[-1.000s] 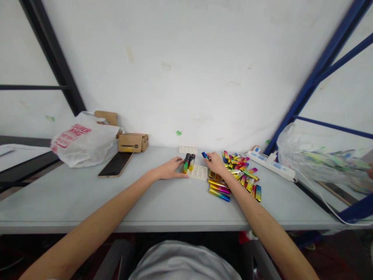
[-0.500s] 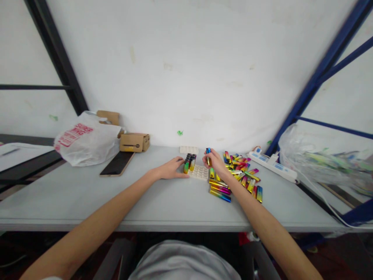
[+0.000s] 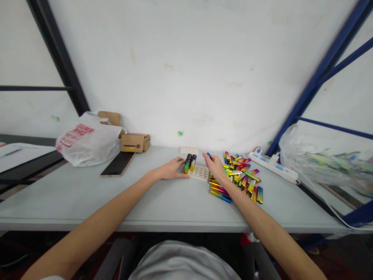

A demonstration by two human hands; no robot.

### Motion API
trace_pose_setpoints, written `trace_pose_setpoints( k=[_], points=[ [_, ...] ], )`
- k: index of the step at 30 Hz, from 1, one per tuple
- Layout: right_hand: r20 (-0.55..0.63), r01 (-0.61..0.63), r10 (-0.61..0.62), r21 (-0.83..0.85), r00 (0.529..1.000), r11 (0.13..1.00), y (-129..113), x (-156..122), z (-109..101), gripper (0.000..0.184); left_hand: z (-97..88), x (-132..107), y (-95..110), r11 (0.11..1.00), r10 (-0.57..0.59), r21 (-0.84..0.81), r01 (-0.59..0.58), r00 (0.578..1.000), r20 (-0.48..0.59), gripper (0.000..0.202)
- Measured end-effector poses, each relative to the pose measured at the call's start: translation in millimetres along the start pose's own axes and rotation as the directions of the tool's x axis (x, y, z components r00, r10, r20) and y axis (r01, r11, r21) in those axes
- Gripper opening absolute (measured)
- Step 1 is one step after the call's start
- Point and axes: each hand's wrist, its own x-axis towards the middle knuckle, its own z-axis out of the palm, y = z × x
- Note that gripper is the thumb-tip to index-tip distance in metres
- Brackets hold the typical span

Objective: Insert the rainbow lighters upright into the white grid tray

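A white slotted tray [image 3: 200, 173] lies on the grey table [image 3: 163, 198], with several rainbow-coloured lighters [image 3: 189, 163] standing upright in its left slots. My left hand [image 3: 170, 170] rests flat against the tray's left side, fingers closed along it. Above the tray's right end, my right hand [image 3: 215, 166] is pinched on one lighter with a blue end [image 3: 208, 155]. To the right of that hand lies a loose pile of rainbow lighters [image 3: 239, 177].
A second white tray [image 3: 189, 150] lies by the wall. At left are a white plastic bag [image 3: 86, 142], cardboard boxes [image 3: 134, 142] and a phone [image 3: 118, 163]. A power strip [image 3: 272, 165] and a clear bag [image 3: 320, 155] sit at right by a blue frame.
My right hand has carried the blue-ended lighter from the pile leftward, raised it upright, then lowered it over the tray. My left hand has stayed put.
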Motion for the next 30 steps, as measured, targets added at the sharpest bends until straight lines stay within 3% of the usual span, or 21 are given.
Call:
trace_pose_setpoints(
  k=[8,16,23,30],
  points=[
    [-0.047,0.008,-0.012,-0.097,0.999,0.995,-3.0,-0.6,-0.8,0.037,1.2,1.0,-0.9,1.0,-0.003,-0.013,0.003,1.0,-0.008,0.086],
    [-0.017,0.078,-0.08,-0.11,0.997,0.991,-7.0,-3.7,0.1,0.051,-0.5,0.4,1.4,1.0,-0.005,-0.006,0.005,1.0,0.008,0.091],
    [-0.04,0.086,-0.093,-0.137,0.995,0.987,-3.2,-1.9,0.3,0.035,1.8,0.9,-1.9,1.0,-0.006,0.003,0.006,1.0,-0.017,0.089],
    [-0.012,0.131,-0.135,-0.154,0.991,0.979,-3.7,-3.0,-0.8,0.047,-0.1,0.0,1.4,1.0,-0.011,-0.007,0.011,1.0,0.001,0.088]
  ],
)
